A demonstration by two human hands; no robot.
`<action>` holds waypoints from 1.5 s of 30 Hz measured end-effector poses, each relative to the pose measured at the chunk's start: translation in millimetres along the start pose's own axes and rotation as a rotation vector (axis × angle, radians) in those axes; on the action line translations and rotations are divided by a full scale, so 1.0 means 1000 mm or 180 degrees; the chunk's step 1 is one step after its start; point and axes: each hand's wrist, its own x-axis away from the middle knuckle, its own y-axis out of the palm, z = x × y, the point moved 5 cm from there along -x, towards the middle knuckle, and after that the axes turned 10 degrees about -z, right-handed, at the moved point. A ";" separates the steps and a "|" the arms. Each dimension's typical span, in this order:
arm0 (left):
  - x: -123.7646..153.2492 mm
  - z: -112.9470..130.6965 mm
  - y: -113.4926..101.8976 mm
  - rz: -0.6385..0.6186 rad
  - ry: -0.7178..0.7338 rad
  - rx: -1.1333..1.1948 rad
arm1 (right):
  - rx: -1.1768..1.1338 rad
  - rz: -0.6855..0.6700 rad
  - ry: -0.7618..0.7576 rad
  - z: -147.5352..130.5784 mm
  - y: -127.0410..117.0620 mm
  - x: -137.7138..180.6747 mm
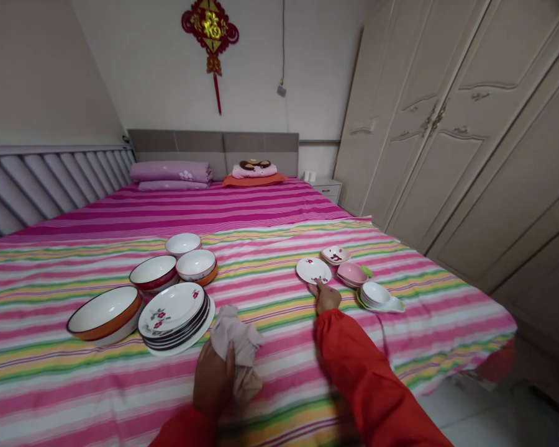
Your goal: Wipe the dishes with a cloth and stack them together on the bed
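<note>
Plate [311, 269], small and round, so no long axis for us, and it lies just beyond our right hand [328, 298], the nearer one, fingers pinched narrow at its near rim! Lifted or resting, we can't tell. Our left hand [214, 375] clutches a crumpled cloth [236, 335], beside the plate stack [172, 309]; small bowls [353, 272] sit right of our plate.

Plate [313, 269]: sm., rnd, white w/ red flwrs, face up, R of ctr. Cloth [236, 335]: pale, crumpled, bunched, L of plate, nearer cam.
</note>
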 end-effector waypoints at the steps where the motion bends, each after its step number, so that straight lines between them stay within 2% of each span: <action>1: 0.000 0.000 0.000 0.0001 -0.0007 -0.0006 | 0.0027 0.0009 0.0019 0.001 0.001 -0.001; 9: 0.001 0.001 0.001 -0.0024 -0.0082 0.0084 | 0.0132 0.0235 -0.0065 -0.002 0.004 -0.003; 12: 0.001 0.004 -0.002 0.0035 -0.0166 0.0122 | 0.0197 0.0283 -0.0158 -0.003 0.007 0.006; 15: 0.000 0.008 -0.005 0.0101 -0.0174 0.0119 | 0.0292 0.0139 -0.0126 0.003 0.019 0.026; 17: 0.000 0.010 -0.006 0.0131 -0.0162 0.0075 | 0.0478 -0.0294 -0.0019 0.011 0.040 0.046; 22: 0.002 0.011 -0.004 0.0121 -0.0158 0.0038 | 0.1388 -0.2311 0.0344 0.048 0.130 0.126; 24: 0.002 0.010 -0.003 0.0091 -0.0182 0.0065 | 0.1726 -0.2812 0.0504 0.067 0.162 0.155; 25: 0.001 0.010 -0.002 0.0054 -0.0178 0.0108 | 0.1892 -0.2927 0.0537 0.077 0.175 0.166; 27: -0.001 0.009 -0.002 -0.0074 -0.0145 0.0271 | 0.2206 -0.2843 0.0463 0.092 0.194 0.180; 30: -0.002 0.009 -0.003 -0.0267 -0.0126 0.0537 | 0.2658 -0.2560 0.0248 0.108 0.208 0.187; 34: -0.001 0.012 -0.013 -0.0114 -0.0118 0.0676 | 0.2993 -0.2382 0.0030 0.115 0.214 0.185; 40: -0.003 0.017 -0.017 -0.0125 -0.0192 0.0752 | 0.2757 -0.2496 0.0033 0.108 0.218 0.176; 45: -0.002 0.016 -0.013 -0.0087 -0.0087 0.0495 | 0.2299 -0.2728 0.0413 0.100 0.215 0.179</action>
